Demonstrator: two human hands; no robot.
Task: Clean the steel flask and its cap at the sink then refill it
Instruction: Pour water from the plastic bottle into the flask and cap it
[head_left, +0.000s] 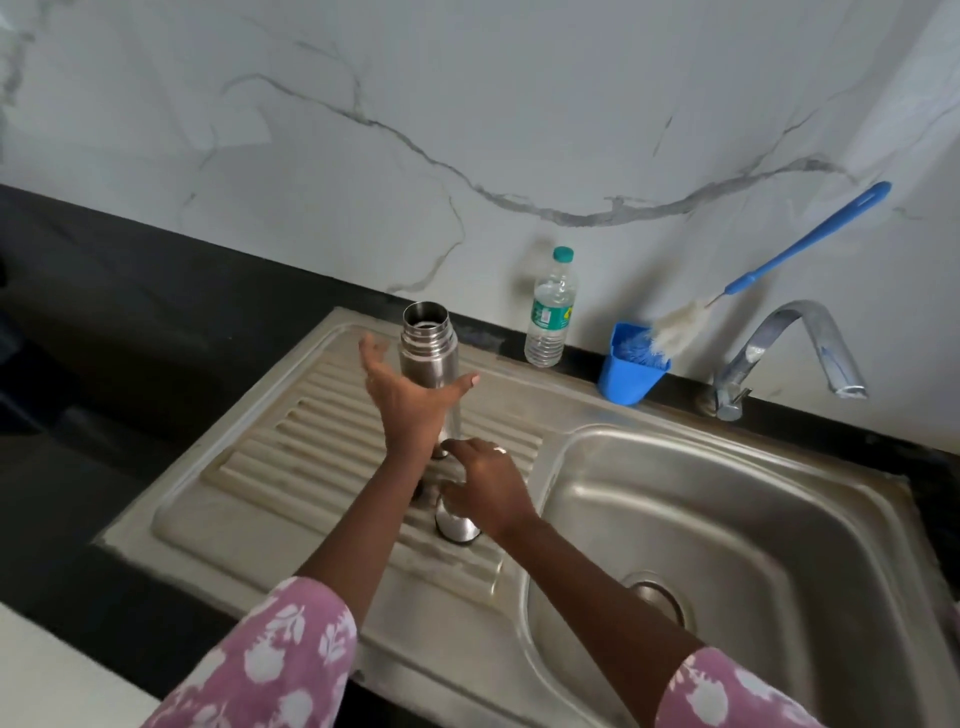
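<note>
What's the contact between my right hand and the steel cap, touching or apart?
Touching. In the head view the right hand curls its fingers over the cap on the drainboard.

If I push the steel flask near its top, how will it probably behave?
The flask is tall, narrow and stands on a ridged drainboard, so it would probably tip. Its smooth steel may slip in the left hand. Uncapped, anything inside could spill.

No word or number can be read here. Only one printed thing shows, the green and white label (547, 317) on the plastic water bottle (552, 288) by the wall, and its print is too small and blurred to make out.
</note>
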